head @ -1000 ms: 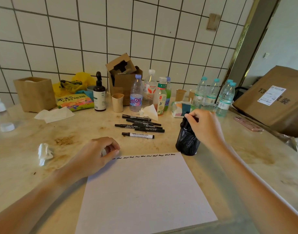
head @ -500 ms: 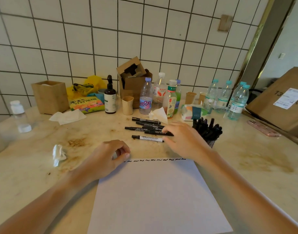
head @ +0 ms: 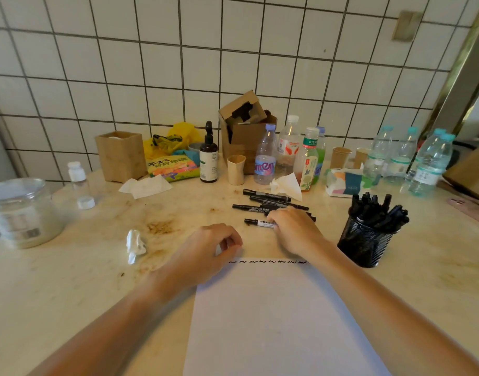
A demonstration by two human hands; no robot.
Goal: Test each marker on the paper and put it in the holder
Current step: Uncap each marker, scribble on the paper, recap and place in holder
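The counter (head: 70,280) is carrying everything in view and is showing brown stains left of centre. The paper (head: 273,321) is lying flat at the near edge, with a row of short black squiggles (head: 268,261) running along its far edge. The holder (head: 364,244), a black mesh cup, is standing right of the paper and is holding many black markers upright.

The left hand (head: 203,253) is resting on the far left corner of the paper, its fingers loosely curled and grasping nothing visible. The right hand (head: 295,232) is lying palm down just beyond the far edge of the paper, its fingertips touching the white-labelled marker (head: 256,222). Whether the fingers are closing round that marker cannot be told. The marker is lying flat on the counter, nearest the paper.

The loose markers (head: 265,200) are lying side by side just behind it. A crumpled tissue (head: 135,245) is lying left of the left hand. A clear jar (head: 21,210) is standing at the far left. Bottles (head: 287,156) and a cardboard box (head: 246,126) are lining the tiled wall.
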